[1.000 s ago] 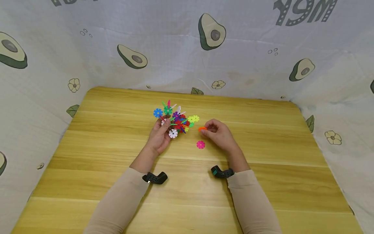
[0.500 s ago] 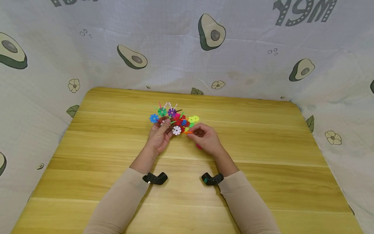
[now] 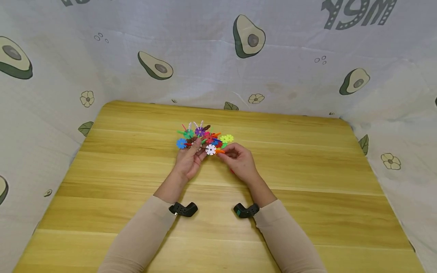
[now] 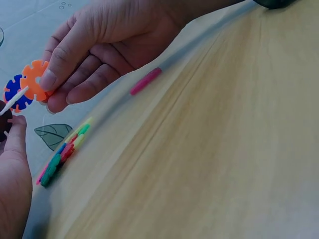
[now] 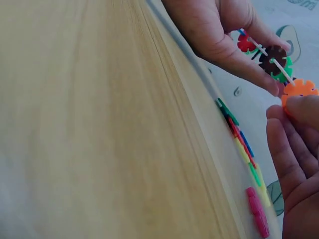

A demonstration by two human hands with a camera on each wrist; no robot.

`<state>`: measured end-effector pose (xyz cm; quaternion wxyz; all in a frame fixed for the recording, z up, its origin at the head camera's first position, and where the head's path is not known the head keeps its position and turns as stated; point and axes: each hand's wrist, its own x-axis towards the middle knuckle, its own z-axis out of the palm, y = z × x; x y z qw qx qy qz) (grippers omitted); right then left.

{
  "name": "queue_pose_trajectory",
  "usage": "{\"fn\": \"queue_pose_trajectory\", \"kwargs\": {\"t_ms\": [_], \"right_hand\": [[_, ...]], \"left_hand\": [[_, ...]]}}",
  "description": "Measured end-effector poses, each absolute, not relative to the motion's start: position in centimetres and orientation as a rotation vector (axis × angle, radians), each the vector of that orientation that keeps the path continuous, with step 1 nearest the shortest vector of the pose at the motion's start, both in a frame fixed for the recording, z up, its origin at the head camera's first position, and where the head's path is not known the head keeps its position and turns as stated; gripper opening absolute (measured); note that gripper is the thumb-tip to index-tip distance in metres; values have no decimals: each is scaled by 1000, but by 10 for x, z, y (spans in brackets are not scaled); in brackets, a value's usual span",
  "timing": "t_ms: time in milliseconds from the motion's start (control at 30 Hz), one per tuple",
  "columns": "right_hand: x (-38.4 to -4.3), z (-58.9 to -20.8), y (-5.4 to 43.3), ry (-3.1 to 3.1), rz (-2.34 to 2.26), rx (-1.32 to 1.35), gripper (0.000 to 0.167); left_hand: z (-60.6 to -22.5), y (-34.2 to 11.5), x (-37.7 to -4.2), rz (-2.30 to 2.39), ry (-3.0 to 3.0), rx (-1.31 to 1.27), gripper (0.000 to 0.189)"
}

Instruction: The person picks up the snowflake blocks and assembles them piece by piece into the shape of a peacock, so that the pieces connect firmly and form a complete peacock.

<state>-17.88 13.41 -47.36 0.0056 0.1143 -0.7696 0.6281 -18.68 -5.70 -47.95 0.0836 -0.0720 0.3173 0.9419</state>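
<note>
In the head view my left hand (image 3: 187, 161) holds a chain of joined plastic snowflake discs, including a blue disc (image 3: 182, 143), a green disc (image 3: 188, 134), a purple disc (image 3: 200, 131) and a white disc (image 3: 211, 149). My right hand (image 3: 240, 161) pinches an orange snowflake disc (image 4: 31, 79) between thumb and fingers. In the left wrist view the orange disc overlaps a dark blue disc (image 4: 15, 94) and meets the edge-on white disc. A brown disc (image 5: 274, 60) shows beside my left fingers in the right wrist view. Whether the orange disc's slot is engaged, I cannot tell.
Behind the hands a flat group of colourful discs lies on the wooden table (image 3: 307, 170), with yellow discs (image 3: 227, 138) at its right. A loose pink disc (image 4: 146, 81) lies near my right hand, mostly hidden in the head view. A patterned cloth (image 3: 205, 49) surrounds the table.
My right hand has moved left with the orange disc, up to the held chain. My left hand has turned the chain, bringing the white disc rightward to the orange one.
</note>
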Motion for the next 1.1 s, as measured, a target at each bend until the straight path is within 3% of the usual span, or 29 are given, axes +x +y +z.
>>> {"fn": "queue_pose_trajectory", "kwargs": {"t_ms": [133,833,1100], "right_hand": [[-179,-475,134,-2401,1954,355,15],[-177,-479,133,-2394,1706,428,6],[-183,-470,147,-2645,1685,415,22]], "left_hand": [[-479,-56,-187,2794,991,-196,13],[-481,-45,-183,2831,1123,-192,17],[-479,-51,-182,2839,1053,-168,14]]}}
